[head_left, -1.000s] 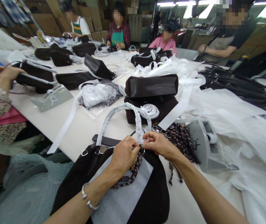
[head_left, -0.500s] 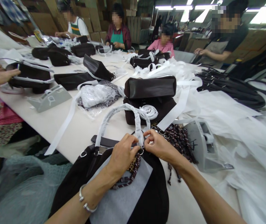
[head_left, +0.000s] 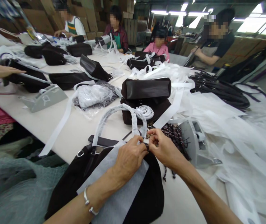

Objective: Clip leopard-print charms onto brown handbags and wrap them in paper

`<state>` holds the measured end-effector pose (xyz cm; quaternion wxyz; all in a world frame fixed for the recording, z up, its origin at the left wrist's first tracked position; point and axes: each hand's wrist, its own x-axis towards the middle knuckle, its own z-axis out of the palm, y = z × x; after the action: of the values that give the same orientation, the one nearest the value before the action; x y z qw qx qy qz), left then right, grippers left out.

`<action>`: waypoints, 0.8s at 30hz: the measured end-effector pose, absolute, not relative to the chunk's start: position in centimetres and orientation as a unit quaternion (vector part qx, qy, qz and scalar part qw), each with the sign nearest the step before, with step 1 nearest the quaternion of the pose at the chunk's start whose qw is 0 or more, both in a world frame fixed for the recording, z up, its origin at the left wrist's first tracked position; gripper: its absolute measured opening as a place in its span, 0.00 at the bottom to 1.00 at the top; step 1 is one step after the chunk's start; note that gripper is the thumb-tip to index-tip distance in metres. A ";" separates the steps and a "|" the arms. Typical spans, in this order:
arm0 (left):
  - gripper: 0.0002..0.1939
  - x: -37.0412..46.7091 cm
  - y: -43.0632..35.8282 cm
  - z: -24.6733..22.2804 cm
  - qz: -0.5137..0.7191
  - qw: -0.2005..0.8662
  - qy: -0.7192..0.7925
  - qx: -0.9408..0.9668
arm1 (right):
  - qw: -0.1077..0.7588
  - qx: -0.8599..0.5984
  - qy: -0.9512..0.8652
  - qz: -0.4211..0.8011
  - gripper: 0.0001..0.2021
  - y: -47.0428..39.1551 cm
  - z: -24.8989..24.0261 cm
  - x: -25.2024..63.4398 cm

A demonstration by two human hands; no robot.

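A dark bag [head_left: 151, 189] lies in front of me, its two handles [head_left: 105, 119] wrapped in white paper and arching up. A pale tissue sheet [head_left: 114, 193] covers part of its front. At the base of the right handle, my left hand [head_left: 131, 155] is closed, fingertips pinched on something I cannot make out. Close beside it, my right hand [head_left: 162, 146] is also pinched, near the bag's top edge; what it grips is too small to name. A braided cord bundle [head_left: 176, 135] lies just beyond my right hand.
Two stacked dark bags [head_left: 147, 88] stand ahead. A grey tape dispenser [head_left: 193, 143] is at the right, another [head_left: 44, 98] at the left. White paper [head_left: 231, 140] heaps on the right. Another person's hand [head_left: 2, 71] reaches in at the left; several people stand across the table.
The braided cord with leopard print that hung on the bag's front under my left hand is out of sight. The tissue sheet's upper part now shows left of my hand.
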<state>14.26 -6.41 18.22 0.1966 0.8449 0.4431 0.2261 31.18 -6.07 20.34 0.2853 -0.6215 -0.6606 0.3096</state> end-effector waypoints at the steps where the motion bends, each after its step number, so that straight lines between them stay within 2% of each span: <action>1: 0.09 14.1 -6.2 18.1 0.238 0.209 0.436 0.842 | 0.289 -0.617 -0.666 0.303 0.17 -6.2 20.5 31.3; 3: 0.10 13.8 -5.7 18.1 0.247 0.248 0.410 0.842 | 0.306 -0.608 -0.656 0.325 0.17 -6.4 20.9 31.4; 6: 0.12 13.3 -5.0 18.3 0.250 0.332 0.387 0.823 | 0.346 -0.582 -0.594 0.435 0.17 -6.5 21.3 31.7; 9: 0.13 12.7 -4.8 18.7 0.269 0.428 0.411 0.758 | 0.369 -0.549 -0.515 0.545 0.20 -6.3 21.0 32.1; 11: 0.13 12.5 -4.8 18.9 0.277 0.472 0.420 0.724 | 0.369 -0.555 -0.486 0.565 0.20 -6.2 20.3 32.1; 16: 0.13 12.2 -4.8 18.8 0.292 0.493 0.404 0.713 | 0.368 -0.562 -0.474 0.570 0.16 -6.0 19.1 30.5; 21: 0.14 11.9 -4.8 18.9 0.282 0.507 0.399 0.710 | 0.400 -0.522 -0.449 0.605 0.12 -6.0 19.0 29.4; 24: 0.13 11.4 -4.8 19.5 0.322 0.506 0.398 0.694 | 0.439 -0.485 -0.397 0.644 0.13 -6.2 18.8 29.7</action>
<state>11.38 -4.76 19.49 0.5061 0.6941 0.3977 0.3223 29.70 -6.16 18.82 0.4394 -0.4848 -0.3972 0.6435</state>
